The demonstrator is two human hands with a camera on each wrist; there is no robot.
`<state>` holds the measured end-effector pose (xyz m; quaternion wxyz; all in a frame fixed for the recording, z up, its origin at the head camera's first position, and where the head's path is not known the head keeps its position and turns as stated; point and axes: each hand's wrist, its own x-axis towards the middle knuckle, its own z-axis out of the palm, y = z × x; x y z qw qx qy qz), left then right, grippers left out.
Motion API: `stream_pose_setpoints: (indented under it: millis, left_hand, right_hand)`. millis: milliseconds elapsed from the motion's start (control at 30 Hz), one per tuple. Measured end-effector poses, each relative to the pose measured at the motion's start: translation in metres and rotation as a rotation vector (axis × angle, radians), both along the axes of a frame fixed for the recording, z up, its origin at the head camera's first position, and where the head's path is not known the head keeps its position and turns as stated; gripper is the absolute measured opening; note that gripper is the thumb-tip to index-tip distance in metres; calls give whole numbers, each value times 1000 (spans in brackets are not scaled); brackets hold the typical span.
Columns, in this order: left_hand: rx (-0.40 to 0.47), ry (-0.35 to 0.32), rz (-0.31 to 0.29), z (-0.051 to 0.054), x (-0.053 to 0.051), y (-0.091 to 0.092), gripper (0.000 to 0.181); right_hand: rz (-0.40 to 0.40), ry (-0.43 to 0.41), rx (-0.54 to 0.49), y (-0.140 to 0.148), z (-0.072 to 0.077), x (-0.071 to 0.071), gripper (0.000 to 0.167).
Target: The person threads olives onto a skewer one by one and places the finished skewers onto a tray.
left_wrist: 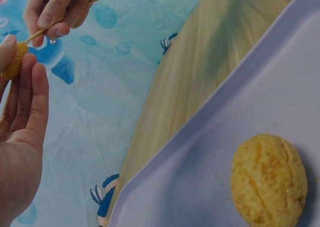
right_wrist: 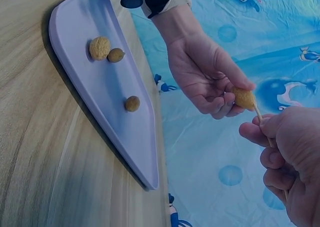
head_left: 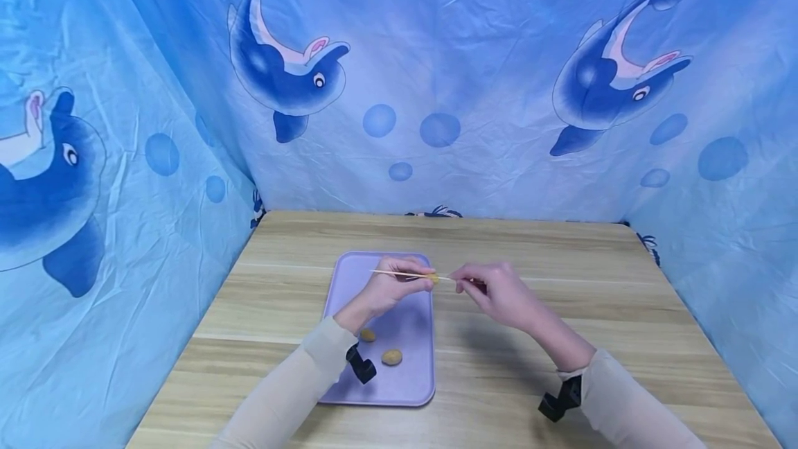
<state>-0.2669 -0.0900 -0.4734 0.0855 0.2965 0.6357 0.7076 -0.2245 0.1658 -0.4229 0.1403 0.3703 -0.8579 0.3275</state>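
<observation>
- Head view: your left hand (head_left: 388,288), over the far half of the lilac tray (head_left: 405,390), pinches a yellow piece (head_left: 433,278) between thumb and fingers. Piece lines up with the tray's right edge, near its far end.
- Your right hand (head_left: 501,291), right of the tray, grips a thin stick (head_left: 445,278) that reaches to the piece. A thin length (head_left: 395,272) also runs across your left hand, over the tray; cannot tell whether it is the same stick.
- On the tray, near your left wrist: a smaller lump (head_left: 368,335) and a larger lump (head_left: 391,357). Wooden table (head_left: 255,338) under the tray; blue dolphin backdrop (head_left: 486,172) beyond it.
- Left wrist view: you have the piece between thumb and fingertips, up and left of the tray; the stick enters it from your right hand. One mottled yellow lump (left_wrist: 270,181) lies on the tray.
- Right wrist view: both hands right of the tray, stick tip in the piece, your right fingers curled round the stick. Tray carries a pale round lump (right_wrist: 99,48) just beside a brown lump (right_wrist: 116,55), plus another brown lump (right_wrist: 132,103) well apart.
</observation>
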Motion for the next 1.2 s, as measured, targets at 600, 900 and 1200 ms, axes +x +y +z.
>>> stream_pose_setpoints:
  millis: [600,900,1200]
  left_hand:
    - [7,12,-2,-2,2,4,38]
    - [-15,32,-13,-3,3,6,37]
    - [17,60,-27,-4,4,12,32]
  right_hand:
    - [-47,-53,-33,-8,-2,4,12]
    - [-30,-55,-35,-9,-2,5,8]
    - [-4,-48,-55,-9,-3,6,10]
